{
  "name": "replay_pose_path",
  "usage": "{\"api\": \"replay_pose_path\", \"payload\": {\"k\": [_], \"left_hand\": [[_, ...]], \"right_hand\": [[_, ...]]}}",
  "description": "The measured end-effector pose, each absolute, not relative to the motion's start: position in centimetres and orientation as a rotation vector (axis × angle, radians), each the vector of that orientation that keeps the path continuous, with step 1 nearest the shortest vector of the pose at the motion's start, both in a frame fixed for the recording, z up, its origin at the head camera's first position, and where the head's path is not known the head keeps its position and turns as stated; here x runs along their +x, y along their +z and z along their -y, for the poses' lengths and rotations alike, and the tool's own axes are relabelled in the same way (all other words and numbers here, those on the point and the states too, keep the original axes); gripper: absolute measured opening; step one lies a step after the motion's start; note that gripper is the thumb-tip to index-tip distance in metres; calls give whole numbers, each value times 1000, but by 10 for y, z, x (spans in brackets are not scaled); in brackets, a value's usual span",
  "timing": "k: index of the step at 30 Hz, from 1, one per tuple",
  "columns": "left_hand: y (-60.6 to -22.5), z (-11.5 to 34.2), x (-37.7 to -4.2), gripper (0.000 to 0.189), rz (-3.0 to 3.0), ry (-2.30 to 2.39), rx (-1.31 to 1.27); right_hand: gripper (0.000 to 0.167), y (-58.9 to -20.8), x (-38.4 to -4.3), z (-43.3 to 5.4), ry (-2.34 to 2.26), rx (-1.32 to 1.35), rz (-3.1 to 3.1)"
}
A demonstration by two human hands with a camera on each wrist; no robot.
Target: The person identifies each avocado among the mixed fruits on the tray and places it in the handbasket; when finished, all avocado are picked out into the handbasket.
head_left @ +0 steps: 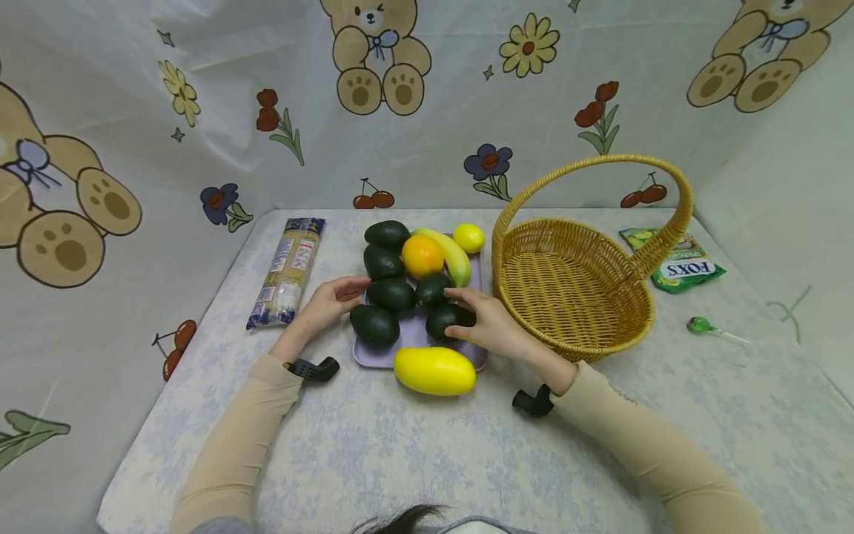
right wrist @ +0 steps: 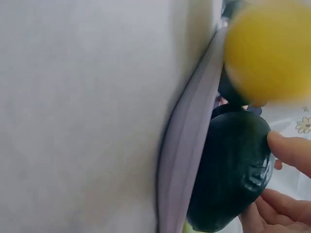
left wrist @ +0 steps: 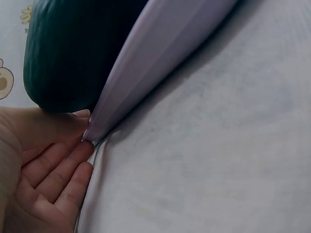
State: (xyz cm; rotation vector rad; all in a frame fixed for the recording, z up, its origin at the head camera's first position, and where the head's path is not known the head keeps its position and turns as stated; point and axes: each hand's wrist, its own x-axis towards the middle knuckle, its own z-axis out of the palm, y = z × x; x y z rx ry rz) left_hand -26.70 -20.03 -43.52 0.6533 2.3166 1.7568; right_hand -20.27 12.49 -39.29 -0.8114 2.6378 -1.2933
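My left hand [head_left: 328,305] is at the left edge of a lilac tray [head_left: 373,360]. In the left wrist view its thumb and fingertips pinch the tray's rim, beside a dark green avocado [left wrist: 73,53]. My right hand [head_left: 490,322] grips the avocado [head_left: 448,322] at the tray's right front, thumb on one side and fingers on the other. Several more avocados [head_left: 375,326] lie on the tray, with an orange [head_left: 422,256], a banana [head_left: 455,261] and a lemon [head_left: 469,238]. A large yellow oblong fruit [head_left: 435,371] lies across the tray's front edge.
A wicker basket [head_left: 567,297] with a tall arched handle stands right of the tray. Beyond it are a green FOX'S bag [head_left: 680,261] and a lollipop [head_left: 700,325]. Left of the tray lies a long plastic-wrapped packet [head_left: 287,271]. A printed cloth [head_left: 440,133] hangs behind the table.
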Motion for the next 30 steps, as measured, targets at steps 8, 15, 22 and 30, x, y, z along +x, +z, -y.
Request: {"api": "replay_pose_path", "payload": {"k": [8,15,22,30], "left_hand": [[-417,196,-257,41,-2313,1728,613],[-417,196,-256,41,-2306,1730,611],[-417,197,-256,41,-2297,1738,606],[-418,196,-256,42,-2299,1732,607]], "right_hand": [[64,-398,-204,-130,-1199,-781,-2715],[65,-401,-205,-131,-1149,-769,-2756],[65,-403,-206,-131,-1118,-780,-2766],[64,-402,-205,-130,-1125,-815,-2778]]}}
